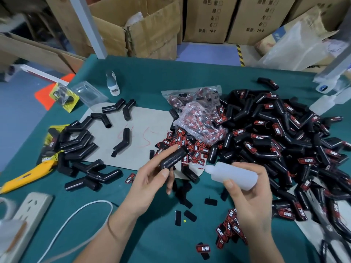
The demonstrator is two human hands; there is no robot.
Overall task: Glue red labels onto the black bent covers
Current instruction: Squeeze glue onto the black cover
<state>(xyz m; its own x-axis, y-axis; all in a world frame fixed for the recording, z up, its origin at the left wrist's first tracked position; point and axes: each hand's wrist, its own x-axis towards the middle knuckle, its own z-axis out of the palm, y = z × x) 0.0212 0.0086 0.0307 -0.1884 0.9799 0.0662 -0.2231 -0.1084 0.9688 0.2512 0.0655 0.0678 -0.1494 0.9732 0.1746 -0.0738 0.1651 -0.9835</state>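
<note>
My left hand (150, 179) grips a black bent cover (173, 157) above the green table, thumb on its near end. My right hand (248, 194) holds a white glue bottle (233, 173) on its side, nozzle pointing left, close to the cover; a thin glue strand stretches between them. Loose red labels (191, 149) lie in a heap just behind the cover, and more red labels (228, 230) lie by my right wrist. A big pile of labelled covers (281, 141) fills the right side. Plain black covers (79, 149) lie at the left.
Clear bags of labels (197, 111) sit mid-table on a grey card sheet (144, 130). A yellow utility knife (28, 175), a power strip (32, 207) with white cable, and a small white bottle (113, 84) lie at the left. Cardboard boxes (152, 27) stand behind the table.
</note>
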